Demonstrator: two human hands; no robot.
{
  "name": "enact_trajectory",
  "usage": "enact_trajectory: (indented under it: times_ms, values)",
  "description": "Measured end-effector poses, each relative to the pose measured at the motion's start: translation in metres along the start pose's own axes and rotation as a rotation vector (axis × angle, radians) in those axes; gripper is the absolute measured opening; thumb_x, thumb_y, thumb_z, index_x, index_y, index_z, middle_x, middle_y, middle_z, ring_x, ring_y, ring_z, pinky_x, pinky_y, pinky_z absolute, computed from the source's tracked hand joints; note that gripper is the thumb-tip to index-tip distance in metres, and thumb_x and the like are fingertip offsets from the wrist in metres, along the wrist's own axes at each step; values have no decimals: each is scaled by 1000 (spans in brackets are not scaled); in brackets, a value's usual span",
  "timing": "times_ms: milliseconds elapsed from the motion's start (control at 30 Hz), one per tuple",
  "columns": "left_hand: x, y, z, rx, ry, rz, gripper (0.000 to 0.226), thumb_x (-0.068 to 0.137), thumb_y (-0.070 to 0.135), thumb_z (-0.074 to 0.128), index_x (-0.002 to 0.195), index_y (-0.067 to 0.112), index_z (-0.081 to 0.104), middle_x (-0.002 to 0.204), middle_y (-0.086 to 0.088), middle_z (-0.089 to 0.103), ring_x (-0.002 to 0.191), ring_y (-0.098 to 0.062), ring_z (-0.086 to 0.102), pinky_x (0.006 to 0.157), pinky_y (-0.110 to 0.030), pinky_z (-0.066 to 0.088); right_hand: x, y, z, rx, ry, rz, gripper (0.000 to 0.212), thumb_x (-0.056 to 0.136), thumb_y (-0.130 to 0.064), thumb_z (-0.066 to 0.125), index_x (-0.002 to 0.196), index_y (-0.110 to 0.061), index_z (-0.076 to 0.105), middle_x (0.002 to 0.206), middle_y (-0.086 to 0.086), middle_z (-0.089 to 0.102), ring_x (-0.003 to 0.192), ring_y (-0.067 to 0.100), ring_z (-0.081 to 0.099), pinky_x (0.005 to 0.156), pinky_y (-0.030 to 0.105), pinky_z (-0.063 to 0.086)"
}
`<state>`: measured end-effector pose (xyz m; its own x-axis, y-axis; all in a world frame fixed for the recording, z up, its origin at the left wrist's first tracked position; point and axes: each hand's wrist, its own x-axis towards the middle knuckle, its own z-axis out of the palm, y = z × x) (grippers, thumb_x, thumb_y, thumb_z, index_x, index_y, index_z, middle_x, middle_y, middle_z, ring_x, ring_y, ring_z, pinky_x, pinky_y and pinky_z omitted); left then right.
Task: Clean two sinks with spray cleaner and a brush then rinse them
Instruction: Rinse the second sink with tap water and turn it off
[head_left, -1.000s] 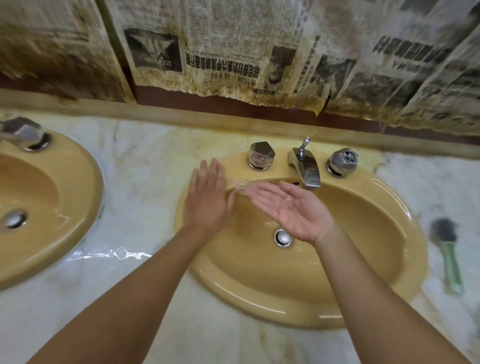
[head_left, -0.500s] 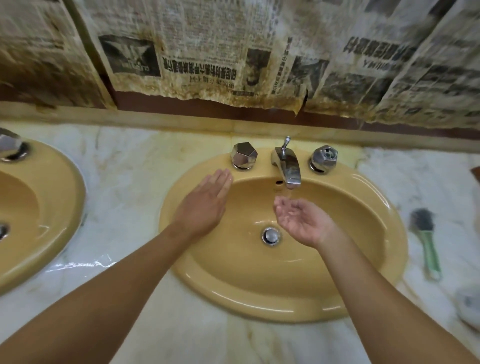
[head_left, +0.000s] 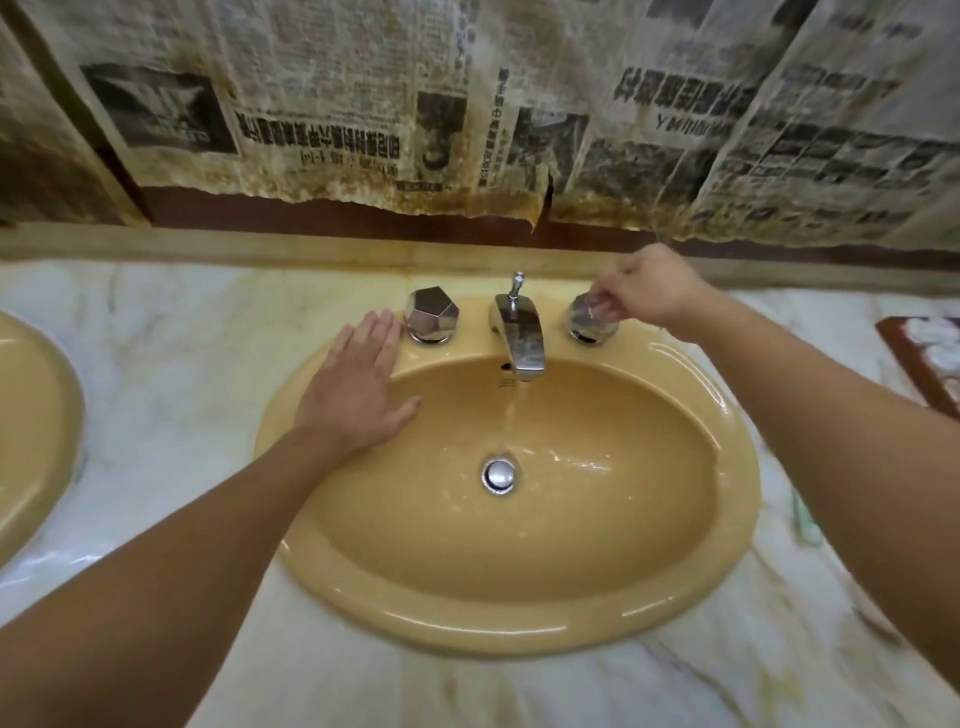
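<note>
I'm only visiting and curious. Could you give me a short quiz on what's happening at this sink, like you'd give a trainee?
1. True or false: water runs from the spout into the sink.
2. The right hand grips: A a brush, B the right knob, C a spray bottle.
3. Fill in: the left hand lies flat on the sink's ____.
Key: 1 true; 2 B; 3 rim.

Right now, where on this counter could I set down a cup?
Free: marble between left sink and right sink, and the front strip. Crowded: the back rim: left hand, left knob, faucet, right knob gripped by right hand.
</note>
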<state>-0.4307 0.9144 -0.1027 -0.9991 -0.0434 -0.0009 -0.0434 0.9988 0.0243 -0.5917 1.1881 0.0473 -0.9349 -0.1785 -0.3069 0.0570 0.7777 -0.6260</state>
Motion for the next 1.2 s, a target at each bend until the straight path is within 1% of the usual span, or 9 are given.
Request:
enact_trajectory:
  times_ms: [67, 133, 367, 500, 567, 667, 833, 967, 1200]
  values:
    - [1, 0, 0, 10, -3, 1, 99, 93, 65, 40, 161, 8, -3, 170, -7, -1, 157, -20, -5, 127, -39, -2, 9, 10, 9, -440, 110, -162, 27, 103, -25, 52, 97, -5, 69, 101, 18, 70, 86, 26, 65, 73, 37, 55]
    - [2, 1, -1, 11, -7, 4, 98, 93, 65, 40, 161, 8, -3, 170, -6, -2, 157, -20, -4, 127, -39, -2, 15, 27, 29, -526, 154, -264, 37, 101, -40, 54, 120, -11, 62, 125, 14, 55, 113, 28, 52, 95, 41, 47]
    - [4, 0, -2, -20, -19, -5, 95, 88, 64, 26, 162, 9, 3, 170, -5, 1, 157, -19, -2, 127, -40, 1, 5, 65, 92, -60, 376, -134, 73, 103, -25, 53, 160, -15, 9, 159, 8, 28, 140, 26, 37, 115, 38, 33]
    - [10, -1, -2, -45, -13, -3, 89, 94, 59, 35, 162, 9, 4, 170, -4, 0, 157, -19, -3, 127, -39, -1, -41, 68, 141, 375, 688, 17, 31, 98, -10, 52, 129, -7, 59, 122, 10, 61, 104, 22, 60, 98, 38, 48]
    - [13, -1, -2, -47, -3, -4, 88, 94, 60, 31, 162, 9, 6, 170, -4, 1, 157, -19, -3, 127, -39, -1, -54, 54, 159, 922, 405, 285, 20, 101, -21, 51, 92, -11, 66, 95, 11, 68, 81, 22, 65, 75, 37, 57]
    - [14, -1, 0, -31, -8, 1, 89, 92, 61, 20, 161, 7, 9, 170, -5, 3, 157, -20, -1, 127, -40, 1, -54, 38, 161, 1659, -165, 747, 28, 102, -11, 42, 85, -1, 62, 80, 13, 65, 78, 25, 65, 59, 29, 60]
    - [14, -1, 0, -7, -5, -1, 88, 93, 61, 18, 161, 7, 11, 170, -5, 4, 157, -20, 0, 127, -41, 3, -50, 33, 141, 1676, -236, 865, 30, 103, -10, 38, 84, 1, 59, 71, 17, 61, 69, 19, 58, 61, 24, 49]
    - [14, 0, 1, 0, -10, 0, 84, 97, 59, 23, 161, 7, 11, 170, -5, 5, 157, -20, 0, 127, -41, 2, -54, 36, 116, 1529, -277, 909, 30, 108, -13, 33, 113, 5, 56, 102, 17, 63, 91, 23, 62, 73, 34, 54]
    - [15, 0, 1, 18, -16, -4, 88, 91, 61, 13, 161, 8, 11, 170, -5, 6, 157, -20, 1, 127, -41, 2, -24, 9, 65, 1409, -106, 550, 44, 110, -21, 29, 133, 11, 48, 140, 29, 51, 134, 39, 49, 110, 44, 44]
